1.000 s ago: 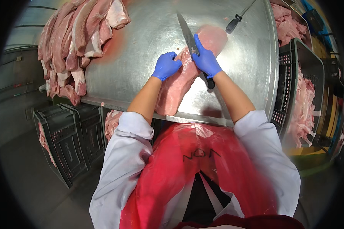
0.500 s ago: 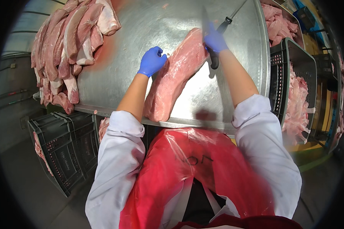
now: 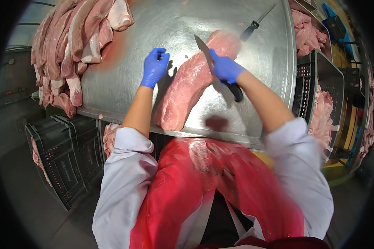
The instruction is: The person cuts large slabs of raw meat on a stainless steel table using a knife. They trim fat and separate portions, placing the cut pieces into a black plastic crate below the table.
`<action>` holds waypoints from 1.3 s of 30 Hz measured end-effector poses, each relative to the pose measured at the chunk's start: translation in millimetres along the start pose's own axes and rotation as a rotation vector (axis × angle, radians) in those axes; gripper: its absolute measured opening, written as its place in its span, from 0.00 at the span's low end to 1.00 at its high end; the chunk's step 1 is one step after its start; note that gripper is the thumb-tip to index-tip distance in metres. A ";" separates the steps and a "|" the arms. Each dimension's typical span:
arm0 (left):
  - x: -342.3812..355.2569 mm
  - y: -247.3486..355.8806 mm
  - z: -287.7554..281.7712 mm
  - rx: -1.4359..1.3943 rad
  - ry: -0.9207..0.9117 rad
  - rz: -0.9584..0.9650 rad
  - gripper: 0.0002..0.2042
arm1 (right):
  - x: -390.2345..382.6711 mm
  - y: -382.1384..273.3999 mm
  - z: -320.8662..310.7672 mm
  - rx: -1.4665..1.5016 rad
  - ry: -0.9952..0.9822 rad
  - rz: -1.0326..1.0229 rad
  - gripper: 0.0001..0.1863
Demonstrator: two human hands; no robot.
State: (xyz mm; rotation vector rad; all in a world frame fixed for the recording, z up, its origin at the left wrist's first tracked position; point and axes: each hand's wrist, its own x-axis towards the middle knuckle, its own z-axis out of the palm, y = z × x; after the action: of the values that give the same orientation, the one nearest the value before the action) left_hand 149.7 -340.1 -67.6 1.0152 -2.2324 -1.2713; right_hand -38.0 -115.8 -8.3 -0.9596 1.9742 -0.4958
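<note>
A long pink pork loin [image 3: 183,89] lies slantwise on the metal table [image 3: 131,89], its near end by the front edge. My right hand [image 3: 227,69], in a blue glove, is closed round the black handle of a knife [image 3: 202,47]. The blade points to the far left over the upper half of the loin; I cannot tell whether it touches. My left hand [image 3: 154,67], also gloved in blue, hovers left of the meat with loosely bent fingers and nothing visible in them. Beyond the loin's far end lies a sharpening steel [image 3: 250,30] with a black handle.
A large pile of meat strips [image 3: 68,45] covers the table's far left corner. Below it stands a dark crate [image 3: 64,162]. Along the right side are a perforated crate [image 3: 305,85] with pale trimmings [image 3: 323,112] and a container of pink meat pieces [image 3: 306,33].
My right hand has brought the knife nearer and leftward, from beside the loin's far end to over the loin. The left hand has moved away from the meat, to the left.
</note>
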 end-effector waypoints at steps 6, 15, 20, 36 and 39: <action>-22.3 5.1 -22.9 -0.115 0.164 -0.039 0.09 | -193.3 -6.7 -65.5 0.499 -0.331 0.282 0.41; 1.5 103.8 99.1 0.590 -0.467 -0.205 0.22 | -123.3 38.6 -10.4 0.681 0.348 0.090 0.42; 19.3 44.6 103.1 0.272 -0.388 -0.292 0.17 | -40.9 29.3 40.1 0.695 0.364 -0.030 0.43; 4.1 60.4 58.6 0.241 -0.218 -0.096 0.15 | -240.2 31.1 -14.2 0.787 -0.174 0.126 0.43; -17.4 86.0 89.3 0.569 -0.241 -0.133 0.16 | -193.5 37.9 -13.0 0.689 0.148 0.130 0.43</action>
State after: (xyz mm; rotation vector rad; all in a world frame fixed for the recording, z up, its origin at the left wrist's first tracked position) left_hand 70.8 -246.8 -40.1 1.2755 -2.8461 -0.8499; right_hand -1.1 58.7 76.8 -0.3649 1.7741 -1.1021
